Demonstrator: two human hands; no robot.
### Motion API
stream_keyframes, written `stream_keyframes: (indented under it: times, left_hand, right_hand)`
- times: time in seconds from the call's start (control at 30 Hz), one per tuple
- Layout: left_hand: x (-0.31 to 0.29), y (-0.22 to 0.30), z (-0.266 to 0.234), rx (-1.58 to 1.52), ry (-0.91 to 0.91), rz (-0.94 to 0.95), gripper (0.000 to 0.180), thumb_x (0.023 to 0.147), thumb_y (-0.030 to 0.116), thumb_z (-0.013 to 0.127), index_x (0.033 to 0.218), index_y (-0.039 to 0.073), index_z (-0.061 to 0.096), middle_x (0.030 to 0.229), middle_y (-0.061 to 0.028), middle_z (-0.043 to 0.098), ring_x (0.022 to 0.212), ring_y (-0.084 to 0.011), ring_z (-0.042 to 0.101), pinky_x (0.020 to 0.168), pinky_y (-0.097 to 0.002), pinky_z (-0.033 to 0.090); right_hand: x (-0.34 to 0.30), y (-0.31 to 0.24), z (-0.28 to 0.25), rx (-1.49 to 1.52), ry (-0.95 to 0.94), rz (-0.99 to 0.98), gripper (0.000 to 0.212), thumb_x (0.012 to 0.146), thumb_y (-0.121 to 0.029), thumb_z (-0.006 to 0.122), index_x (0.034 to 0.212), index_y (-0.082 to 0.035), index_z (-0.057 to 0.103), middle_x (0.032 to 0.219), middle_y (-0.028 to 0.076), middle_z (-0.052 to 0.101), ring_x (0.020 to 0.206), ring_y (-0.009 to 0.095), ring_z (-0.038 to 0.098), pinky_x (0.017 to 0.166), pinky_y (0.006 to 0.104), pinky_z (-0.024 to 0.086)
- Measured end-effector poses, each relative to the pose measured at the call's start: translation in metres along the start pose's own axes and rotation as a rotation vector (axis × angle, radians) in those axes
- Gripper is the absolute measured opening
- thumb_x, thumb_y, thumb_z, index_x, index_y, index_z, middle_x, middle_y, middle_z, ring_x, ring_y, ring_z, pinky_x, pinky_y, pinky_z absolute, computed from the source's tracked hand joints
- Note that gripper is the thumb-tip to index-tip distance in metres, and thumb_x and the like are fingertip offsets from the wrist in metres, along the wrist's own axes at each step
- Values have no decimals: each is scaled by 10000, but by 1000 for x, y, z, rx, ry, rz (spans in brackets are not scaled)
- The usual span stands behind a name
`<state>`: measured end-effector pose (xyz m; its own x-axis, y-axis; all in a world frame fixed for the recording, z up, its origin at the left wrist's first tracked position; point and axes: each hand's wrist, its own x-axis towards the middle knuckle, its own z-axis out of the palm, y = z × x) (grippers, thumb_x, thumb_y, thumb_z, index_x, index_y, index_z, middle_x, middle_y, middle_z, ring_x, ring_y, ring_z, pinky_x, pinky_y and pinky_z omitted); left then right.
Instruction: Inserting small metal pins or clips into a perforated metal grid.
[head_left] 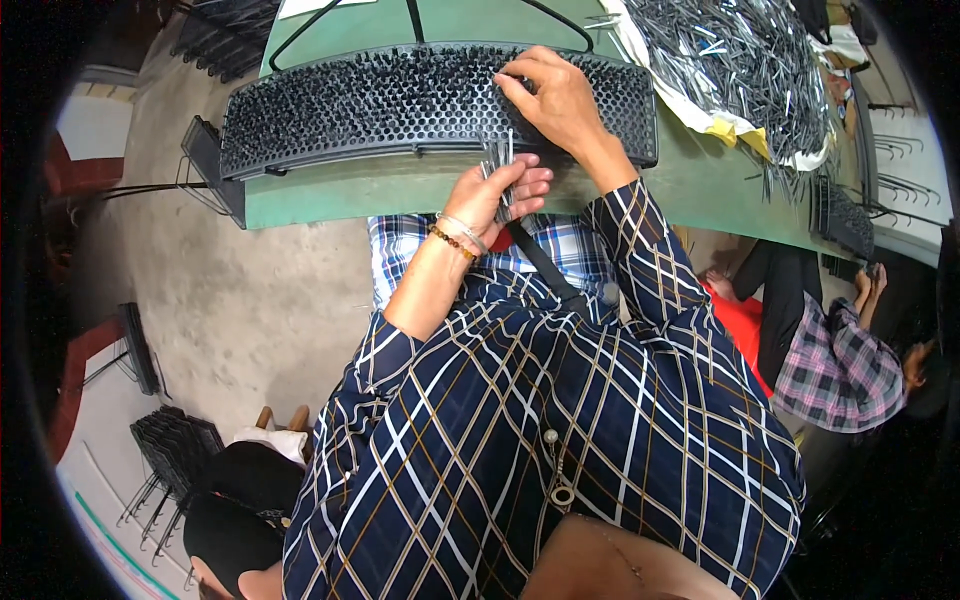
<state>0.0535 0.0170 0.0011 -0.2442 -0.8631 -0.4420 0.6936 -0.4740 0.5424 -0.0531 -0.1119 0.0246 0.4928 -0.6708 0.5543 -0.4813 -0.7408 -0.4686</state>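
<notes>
A long black rack with rows of holes lies across the green table, dark pieces standing in many of them. Palm up at its near edge, my left hand holds a small bundle of thin grey rods. My right hand is over the right half of the rack, thumb and fingertips pinched together at the holes. Whatever those fingertips grip is too small to make out.
A large heap of shiny dark rods lies on white sacking at the right of the green table. Other racks stand at the left. A co-worker in a checked shirt sits at the right, another person at lower left.
</notes>
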Motion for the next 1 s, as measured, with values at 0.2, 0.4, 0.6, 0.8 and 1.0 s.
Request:
stream_keyframes:
  times: [0.2, 0.4, 0.6, 0.8, 1.0]
  left_hand:
    - [-1, 1, 2, -21, -12, 3, 243, 901, 125, 515, 1086, -32, 525, 978, -158, 633, 822, -191, 636, 699, -301, 555]
    - [-4, -2, -4, -36, 0, 11, 238, 904, 116, 500, 1091, -29, 527, 972, -158, 633, 819, -192, 637, 701, -303, 558]
    - [1, -3, -2, -40, -13, 8, 254, 906, 114, 502, 1112, -33, 526, 978, -152, 632, 826, -186, 637, 706, -294, 557]
    - [1, 1, 0, -27, 4, 9, 254, 902, 112, 505, 1107, -37, 529, 975, -150, 631, 822, -185, 637, 705, -294, 559]
    - [2, -2, 1, -15, 2, 6, 251, 902, 108, 490, 1101, -43, 522, 968, -162, 627, 834, -196, 635, 710, -303, 560]
  right_hand:
    - [3, -3, -5, -127, -3, -48, 152, 794, -182, 651, 846, -39, 653, 856, 65, 617, 675, 243, 607, 599, 318, 488]
    - [3, -5, -4, -109, -32, -63, 146, 794, -167, 649, 852, -33, 646, 867, 76, 618, 727, 259, 614, 636, 330, 491]
    - [5, -2, -10, -69, -161, -54, 140, 798, -165, 648, 855, -38, 648, 876, 87, 615, 760, 277, 609, 653, 341, 483]
    - [8, -1, -8, -50, -111, -22, 148, 787, -176, 657, 855, -44, 664, 872, 92, 616, 748, 277, 607, 659, 343, 489]
    - [4, -1, -8, 18, -122, 79, 165, 776, -187, 662, 857, -43, 675, 883, 103, 623, 795, 289, 616, 697, 361, 491]
